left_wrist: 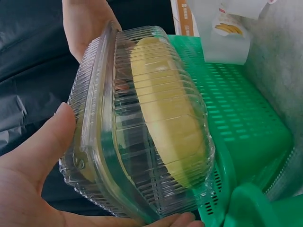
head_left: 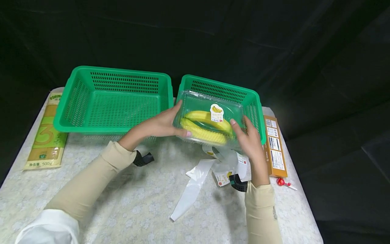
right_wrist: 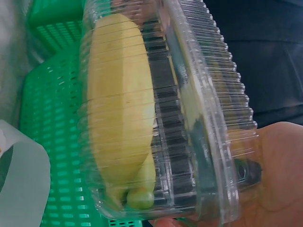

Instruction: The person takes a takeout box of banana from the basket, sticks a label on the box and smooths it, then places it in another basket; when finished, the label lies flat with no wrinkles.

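A clear plastic clamshell box (head_left: 210, 96) with bananas (head_left: 205, 135) inside is held over the front of the right green basket (head_left: 259, 101). A white banana sticker (head_left: 216, 113) shows on its lid. My left hand (head_left: 163, 123) grips the box's left end, thumb and fingers spread around it. At the opposite end, my right hand (head_left: 250, 140) holds it with the thumb over the lid edge. In the left wrist view the ribbed side of the box (left_wrist: 102, 118) shows between thumb and fingers. The right wrist view shows a banana (right_wrist: 120, 94) through the wall.
To the left stands another green basket (head_left: 112, 130), with a green and brown 500g packet (head_left: 45, 135) beside it. A curled roll of banana stickers (head_left: 225, 159) and a white backing strip (head_left: 193, 189) lie in front. An orange box (head_left: 275, 149) and a red lollipop (head_left: 280, 182) lie at right.
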Motion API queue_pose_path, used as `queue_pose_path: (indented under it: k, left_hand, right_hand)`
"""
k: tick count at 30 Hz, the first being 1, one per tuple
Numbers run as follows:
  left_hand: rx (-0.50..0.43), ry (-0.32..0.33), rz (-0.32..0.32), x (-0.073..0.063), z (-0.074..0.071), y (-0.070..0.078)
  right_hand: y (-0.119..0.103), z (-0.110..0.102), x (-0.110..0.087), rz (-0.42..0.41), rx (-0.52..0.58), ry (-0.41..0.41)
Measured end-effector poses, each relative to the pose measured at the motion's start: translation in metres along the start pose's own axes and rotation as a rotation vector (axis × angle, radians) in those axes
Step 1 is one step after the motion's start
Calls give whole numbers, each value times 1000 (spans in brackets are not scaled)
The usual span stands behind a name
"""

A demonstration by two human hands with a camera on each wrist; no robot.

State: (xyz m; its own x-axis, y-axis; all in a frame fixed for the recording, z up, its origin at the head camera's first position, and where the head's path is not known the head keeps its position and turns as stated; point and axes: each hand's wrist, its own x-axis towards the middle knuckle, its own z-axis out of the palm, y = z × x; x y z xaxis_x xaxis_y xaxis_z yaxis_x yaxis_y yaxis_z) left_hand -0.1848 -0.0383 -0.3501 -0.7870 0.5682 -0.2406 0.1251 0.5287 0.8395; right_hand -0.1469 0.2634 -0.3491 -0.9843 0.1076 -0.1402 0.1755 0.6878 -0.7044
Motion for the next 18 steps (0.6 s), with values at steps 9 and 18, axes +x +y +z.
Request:
queue_pose_path:
  k: [9,18]
  left_hand:
    - [8,-56,-49,18,-9,4]
    - [-89,-116,-84,30,-18,7]
  right_hand:
    - [1,-5,13,33,25,-16]
    - [-1,-10,28,49,-2,-36]
